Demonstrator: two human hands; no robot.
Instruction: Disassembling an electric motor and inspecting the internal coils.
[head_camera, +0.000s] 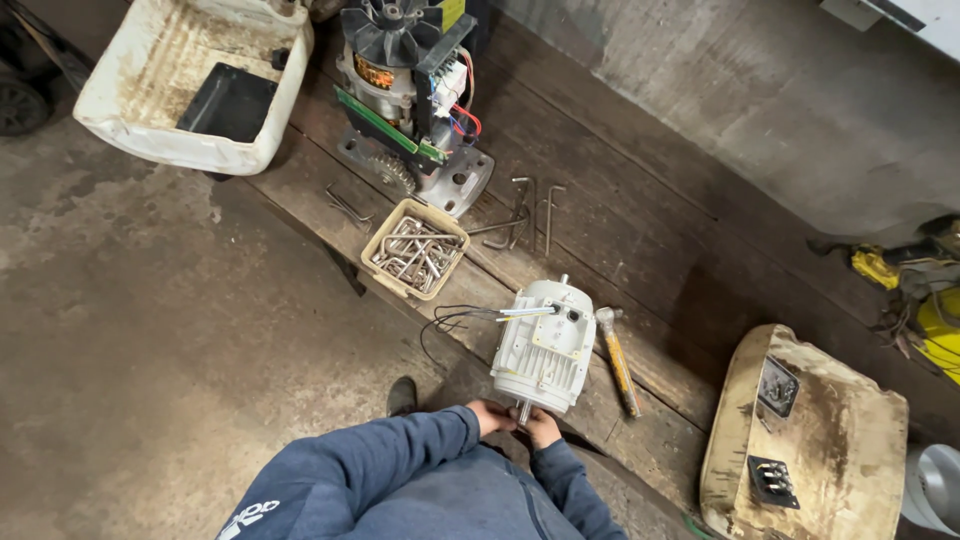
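Both hands, the left hand (490, 417) and right hand (543, 428), are pinching the shaft end of the white electric motor (543, 347), lying just left of the hammer (617, 358); it looks heavy, rigid, best gripped by its finned casing

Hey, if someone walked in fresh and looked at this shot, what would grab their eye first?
Most likely the white finned electric motor on the wooden bench, with the left hand and right hand at its near shaft end. Beside it on the right lies a hammer. Farther back stand a small tray of hex keys and a bigger dark motor assembly.
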